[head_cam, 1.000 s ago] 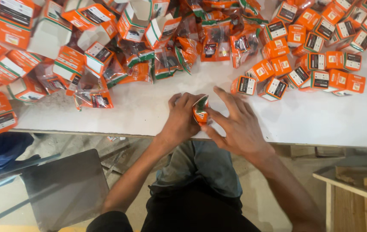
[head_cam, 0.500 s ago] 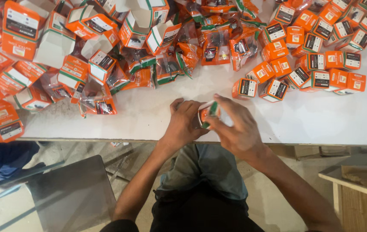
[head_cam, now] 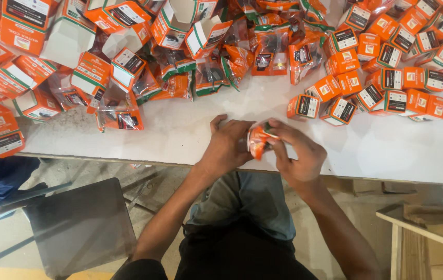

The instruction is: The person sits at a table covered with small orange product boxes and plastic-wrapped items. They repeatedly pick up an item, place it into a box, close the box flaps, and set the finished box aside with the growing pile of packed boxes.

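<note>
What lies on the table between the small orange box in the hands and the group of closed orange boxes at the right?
In the head view, only bare white table separates the small orange box from the closed orange boxes; nothing lies there.

a small orange plastic packet [head_cam: 257, 141] with a dark printed patch sits pinched between the left hand [head_cam: 227, 146] and the right hand [head_cam: 296, 150], just above the near edge of the white table. it looks crumpled and partly covered by fingers (so its exact shape cannot be told), standing roughly upright, well apart from the heaps.
</note>
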